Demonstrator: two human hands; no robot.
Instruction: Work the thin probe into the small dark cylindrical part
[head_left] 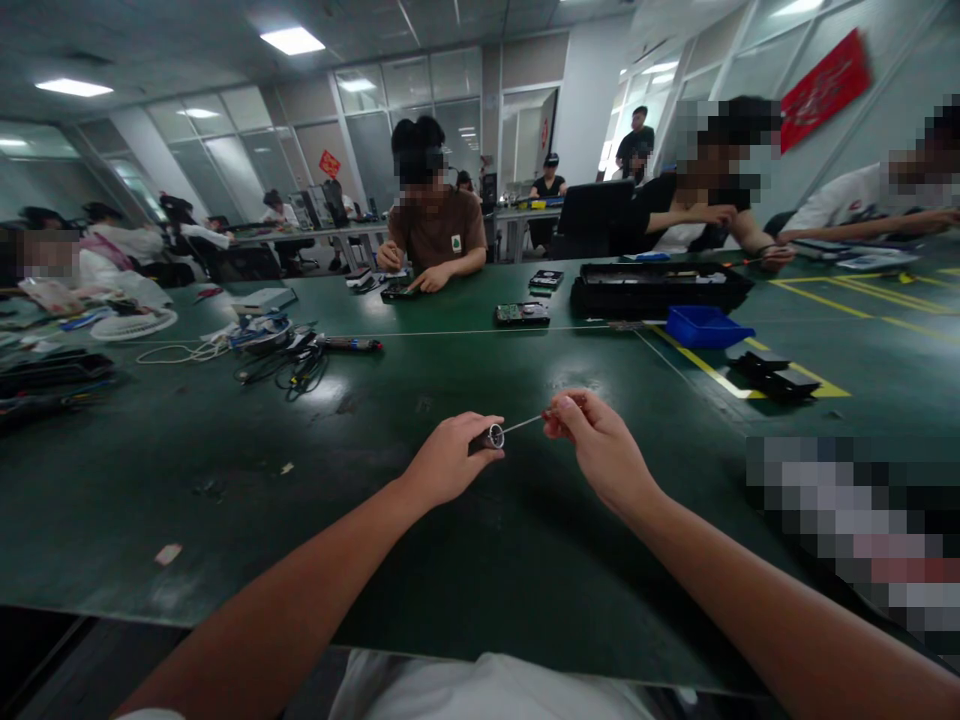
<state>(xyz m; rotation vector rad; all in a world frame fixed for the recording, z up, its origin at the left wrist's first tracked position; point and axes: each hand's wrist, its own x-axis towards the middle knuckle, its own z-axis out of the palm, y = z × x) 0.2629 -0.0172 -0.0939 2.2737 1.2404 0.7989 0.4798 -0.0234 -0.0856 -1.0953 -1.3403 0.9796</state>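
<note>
My left hand is closed around a small dark cylinder with a shiny round rim, its open end turned to the right. My right hand pinches a thin metal rod, apparently a screwdriver. The rod's tip reaches the rim of the cylinder; whether it goes inside is too small to tell. Both hands are held above the green table, near its front edge. The rod's handle end is mostly hidden by my right fingers.
Tangled cables lie to the left. Across the table are a hard drive, a long black housing, a blue bin and black parts. A person works opposite; others sit to the right.
</note>
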